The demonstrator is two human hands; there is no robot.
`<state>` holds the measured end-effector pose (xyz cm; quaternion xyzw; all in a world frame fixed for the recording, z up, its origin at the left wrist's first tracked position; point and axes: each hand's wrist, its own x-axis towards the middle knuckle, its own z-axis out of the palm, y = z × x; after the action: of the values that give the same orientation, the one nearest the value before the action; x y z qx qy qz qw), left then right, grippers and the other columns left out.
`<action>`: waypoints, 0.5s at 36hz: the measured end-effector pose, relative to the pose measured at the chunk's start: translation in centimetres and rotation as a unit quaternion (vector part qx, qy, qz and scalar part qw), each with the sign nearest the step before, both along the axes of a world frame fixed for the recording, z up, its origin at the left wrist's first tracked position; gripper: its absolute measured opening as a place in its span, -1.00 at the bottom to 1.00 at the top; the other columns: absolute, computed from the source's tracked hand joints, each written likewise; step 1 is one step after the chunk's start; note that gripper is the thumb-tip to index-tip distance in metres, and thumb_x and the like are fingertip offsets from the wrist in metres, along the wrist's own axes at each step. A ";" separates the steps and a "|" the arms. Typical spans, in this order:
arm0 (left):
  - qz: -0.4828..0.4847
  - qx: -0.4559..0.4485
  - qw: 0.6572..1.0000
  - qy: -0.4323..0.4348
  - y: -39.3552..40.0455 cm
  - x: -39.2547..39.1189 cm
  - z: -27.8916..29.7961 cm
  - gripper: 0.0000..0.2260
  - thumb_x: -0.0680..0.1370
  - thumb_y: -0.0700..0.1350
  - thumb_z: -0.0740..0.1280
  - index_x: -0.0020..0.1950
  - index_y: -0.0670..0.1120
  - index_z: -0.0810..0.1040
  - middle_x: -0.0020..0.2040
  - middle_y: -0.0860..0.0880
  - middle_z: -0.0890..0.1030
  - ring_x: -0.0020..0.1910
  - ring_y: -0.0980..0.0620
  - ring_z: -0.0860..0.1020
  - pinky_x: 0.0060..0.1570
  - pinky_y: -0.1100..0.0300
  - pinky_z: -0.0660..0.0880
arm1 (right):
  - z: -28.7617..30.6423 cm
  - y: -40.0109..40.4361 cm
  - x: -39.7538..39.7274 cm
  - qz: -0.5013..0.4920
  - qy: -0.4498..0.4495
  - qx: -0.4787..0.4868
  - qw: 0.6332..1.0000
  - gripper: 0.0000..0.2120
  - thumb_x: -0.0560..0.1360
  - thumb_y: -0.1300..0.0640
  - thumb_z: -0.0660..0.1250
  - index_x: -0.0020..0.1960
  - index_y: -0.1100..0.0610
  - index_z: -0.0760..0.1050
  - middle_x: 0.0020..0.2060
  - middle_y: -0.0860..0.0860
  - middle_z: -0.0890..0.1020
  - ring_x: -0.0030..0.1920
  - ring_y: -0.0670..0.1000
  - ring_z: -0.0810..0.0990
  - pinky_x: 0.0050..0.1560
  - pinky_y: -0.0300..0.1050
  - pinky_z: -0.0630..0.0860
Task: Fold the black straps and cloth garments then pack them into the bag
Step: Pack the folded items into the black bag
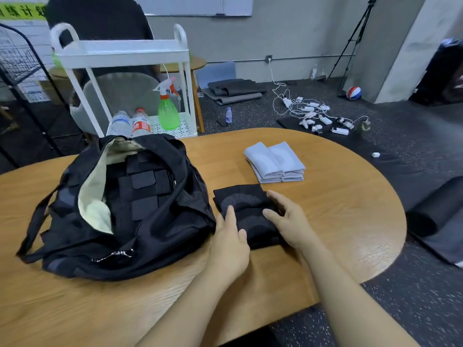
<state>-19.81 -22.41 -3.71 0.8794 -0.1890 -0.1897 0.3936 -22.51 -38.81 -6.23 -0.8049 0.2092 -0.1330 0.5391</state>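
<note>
Seen from a camera worn on the head, looking down over a rounded wooden counter [338,221]. A person's two bare forearms reach in from the bottom edge. Both hands meet on a folded black cloth garment [241,200] lying on the counter just right of centre, touching the side of a black bag [140,244]. The left hand [229,239] rests on the garment's near left corner, its fingers [230,214] laid nearly straight on the cloth and the thumb alongside, so its grip is spread flat and pressing, not pinching. The right hand [288,219] lies on the garment's right side with its fingers loosely curved over the cloth edge; it cannot be told for sure whether this grip pinches the fabric or only presses it. The bag sits on the left half of the counter, its mouth wide open and showing a pale lining, with folded black straps [145,181] stacked inside. Farther back on the counter, well apart from the hands, lies a stack of folded white cloths [274,161]. Behind the counter stands a white cart [120,53] carrying a green spray bottle [167,108] and two water bottles [131,123]. On the dark floor beyond lie white chargers and cables [313,113].
</note>
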 end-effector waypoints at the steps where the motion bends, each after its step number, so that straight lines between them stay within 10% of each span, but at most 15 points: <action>1: -0.001 -0.005 1.000 -0.001 0.3 -0.2 0.1 -0.46 0.69 -0.12 0.08 0.61 0.00 -0.09 0.62 0.03 -0.11 0.55 0.01 0.10 0.43 0.21 0.10 | 0.2 0.2 -0.3 -0.016 -0.010 0.003 1.000 -0.53 0.56 0.28 0.33 0.45 0.15 0.37 0.29 -0.11 0.47 0.30 -0.15 0.43 0.21 -0.41 0.36; 8: 0.023 -0.071 0.997 0.021 2.8 -1.7 0.6 -0.50 0.68 -0.14 0.11 0.60 0.01 0.06 0.56 0.02 0.21 0.52 0.06 0.21 0.49 0.13 0.16 | 1.9 0.4 -3.8 -0.232 -0.101 0.091 0.963 -0.86 0.57 0.21 0.32 0.11 0.11 0.58 0.05 0.03 0.65 0.04 -0.04 0.59 0.11 -0.23 0.50; 12: 0.098 -0.107 0.988 0.049 3.5 -2.1 0.6 -0.70 0.64 -0.19 0.21 0.36 -0.02 0.47 0.23 0.05 0.55 0.23 0.10 0.47 0.18 0.30 0.35 | 2.0 0.7 -5.0 -0.264 -0.070 0.070 0.959 -0.86 0.54 0.18 0.35 -0.20 0.11 0.58 -0.27 -0.02 0.63 -0.26 -0.06 0.52 -0.31 -0.37 0.45; 18: 0.208 -0.166 0.950 0.161 2.4 -0.9 1.1 -0.80 0.61 -0.05 0.31 0.19 -0.08 0.57 0.10 -0.03 0.61 0.10 -0.06 0.57 0.19 0.03 0.49 | 1.5 1.6 -3.6 -0.249 0.036 -0.032 0.967 -0.76 0.46 -0.10 0.42 0.05 0.00 0.64 -0.24 -0.23 0.58 0.14 0.04 0.56 0.26 0.04 0.40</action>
<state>-20.69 -19.96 -2.60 0.7791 0.0352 -0.2083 0.5902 -26.12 -37.24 -4.72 -0.7486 0.4182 -0.2408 0.4547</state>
